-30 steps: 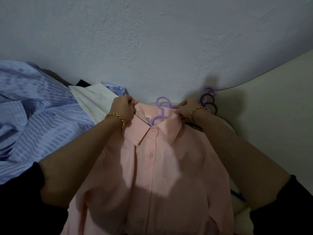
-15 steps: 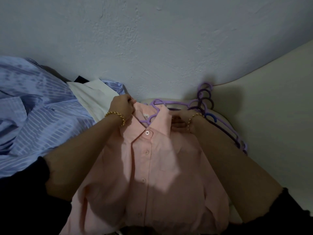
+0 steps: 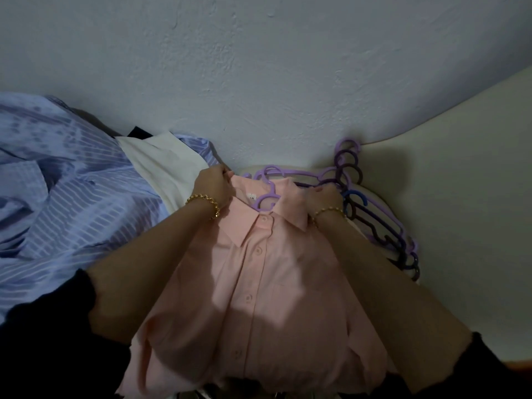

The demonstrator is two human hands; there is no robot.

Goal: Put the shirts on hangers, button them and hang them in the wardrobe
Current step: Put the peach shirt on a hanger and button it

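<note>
**Pink shirt [image 3: 259,283] gripped at both shoulders**

Your left hand [image 3: 214,187] pinches the collar edge, your right hand [image 3: 322,197] clutches the far side, likely seating the cloth on the purple hanger [image 3: 266,197] inside; the shirt lies front-up before you; spare hangers [image 3: 374,220] sit beside your right wrist.

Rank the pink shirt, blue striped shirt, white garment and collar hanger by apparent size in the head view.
Tied first: pink shirt and blue striped shirt, alike and both partly hidden, so unranked.
Next: white garment, mostly covered.
Smallest: purple hanger, only its hook area showing.
</note>
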